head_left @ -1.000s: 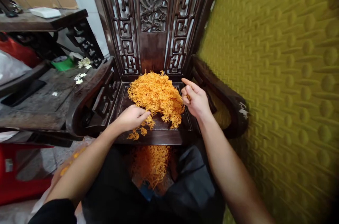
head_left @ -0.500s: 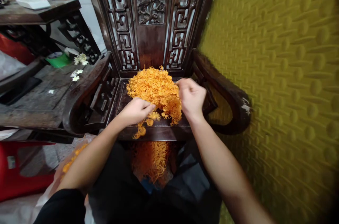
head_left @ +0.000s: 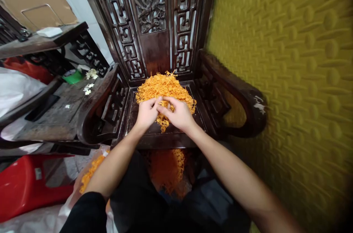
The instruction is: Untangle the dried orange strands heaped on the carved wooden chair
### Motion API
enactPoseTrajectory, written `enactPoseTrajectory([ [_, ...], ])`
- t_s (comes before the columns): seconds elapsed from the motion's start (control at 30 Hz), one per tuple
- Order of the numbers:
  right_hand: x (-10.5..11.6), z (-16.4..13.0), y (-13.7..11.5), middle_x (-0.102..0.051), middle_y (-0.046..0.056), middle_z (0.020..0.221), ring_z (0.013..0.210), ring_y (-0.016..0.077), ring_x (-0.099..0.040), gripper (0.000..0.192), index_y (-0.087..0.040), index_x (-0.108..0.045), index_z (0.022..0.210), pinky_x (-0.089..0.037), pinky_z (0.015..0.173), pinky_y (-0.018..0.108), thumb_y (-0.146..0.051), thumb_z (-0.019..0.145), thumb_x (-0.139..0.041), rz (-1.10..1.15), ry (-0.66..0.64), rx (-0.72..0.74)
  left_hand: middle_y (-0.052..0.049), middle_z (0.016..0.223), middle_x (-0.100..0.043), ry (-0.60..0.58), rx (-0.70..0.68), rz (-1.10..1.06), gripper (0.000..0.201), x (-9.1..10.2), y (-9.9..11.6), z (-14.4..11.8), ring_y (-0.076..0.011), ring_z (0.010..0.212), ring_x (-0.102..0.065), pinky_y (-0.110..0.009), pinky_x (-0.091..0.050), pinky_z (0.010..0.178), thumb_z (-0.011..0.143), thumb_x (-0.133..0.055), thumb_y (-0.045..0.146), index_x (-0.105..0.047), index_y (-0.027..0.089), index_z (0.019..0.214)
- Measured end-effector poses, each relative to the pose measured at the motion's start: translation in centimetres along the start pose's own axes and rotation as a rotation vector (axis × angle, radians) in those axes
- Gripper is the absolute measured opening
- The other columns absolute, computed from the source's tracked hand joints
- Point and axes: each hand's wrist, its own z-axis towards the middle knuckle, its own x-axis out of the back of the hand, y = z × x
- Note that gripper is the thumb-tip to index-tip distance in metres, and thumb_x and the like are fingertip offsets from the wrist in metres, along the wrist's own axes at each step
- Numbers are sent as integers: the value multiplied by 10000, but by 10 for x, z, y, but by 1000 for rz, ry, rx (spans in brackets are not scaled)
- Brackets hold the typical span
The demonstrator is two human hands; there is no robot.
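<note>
A heap of orange, curly, thin-stranded pieces lies on the seat of a dark carved wooden chair. In front of the heap my left hand is closed in a pinch, thumb and forefinger together. My right hand meets it there, its thumb and forefinger also pinching. Between and below the fingertips hangs a small orange curly piece, which both hands appear to hold. My fingers partly hide it and the front of the heap.
Curved armrests flank the seat. A yellow textured surface runs along the right. Left are another wooden seat with white flower-shaped bits and a green container, a red stool and a plastic bag with orange pieces.
My right hand has come left and down from the heap's right side to meet my left hand. The left hand has moved slightly up and right. The camera view has shifted.
</note>
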Motion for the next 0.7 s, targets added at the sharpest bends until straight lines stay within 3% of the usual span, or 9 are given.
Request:
enactPoseTrajectory([
  [0.1,5,1,-1,-650,17,691,616,142,-573,337,-178,-702,854,-457,638,277,-469,967,-574,-15,122,79,30,489,-371,57,-76,140,549,-4,1,4,-98,494,-334,-282,-245,546,969,-461,506,-408,179,532],
  [0.17,20,4,-1,-670,45,763,687,157,-611,349,-190,-661,833,-476,666,281,-466,993,-520,47,347,114,16,498,-424,128,-60,223,526,0,-7,14,-106,500,-368,-286,-261,563,969,-466,476,-445,180,534],
  [0.23,38,9,6,-651,41,780,644,142,-594,372,-209,-624,890,-462,597,264,-518,1009,-456,174,623,75,-3,521,-484,212,48,222,483,10,-21,26,-121,512,-411,-280,-278,558,946,-497,463,-517,177,557],
  [0.3,52,14,17,-625,12,748,496,99,-494,393,-221,-584,936,-384,477,230,-563,1011,-408,319,739,-14,-3,533,-506,260,185,65,451,19,-35,37,-124,491,-428,-266,-300,526,933,-510,484,-596,164,627],
  [0.4,53,15,29,-692,23,837,414,69,-424,322,-201,-596,1036,-345,424,221,-495,999,-469,402,457,-120,14,571,-517,259,239,-250,485,24,-44,41,-111,455,-446,-248,-354,483,915,-522,594,-668,148,789],
  [0.5,36,9,24,-731,70,1017,640,130,-621,299,-188,-671,1144,-504,620,278,-364,1004,-474,242,182,-14,4,642,-563,208,208,-404,525,18,-33,33,-103,474,-490,-241,-403,471,875,-578,651,-699,141,910],
  [0.6,17,2,7,-722,98,1082,958,216,-672,324,-179,-730,1161,-517,890,363,-383,983,-551,28,54,133,-37,765,-631,155,206,-495,560,12,-18,26,-111,543,-547,-227,-405,453,843,-635,654,-707,133,1033],
  [0.7,5,-1,-1,-718,127,1046,963,257,-674,464,-142,-737,1166,-518,891,390,-516,902,-665,-77,47,100,-55,843,-648,72,188,-559,617,11,-10,22,-130,632,-591,-220,-437,479,805,-694,641,-669,147,1174],
])
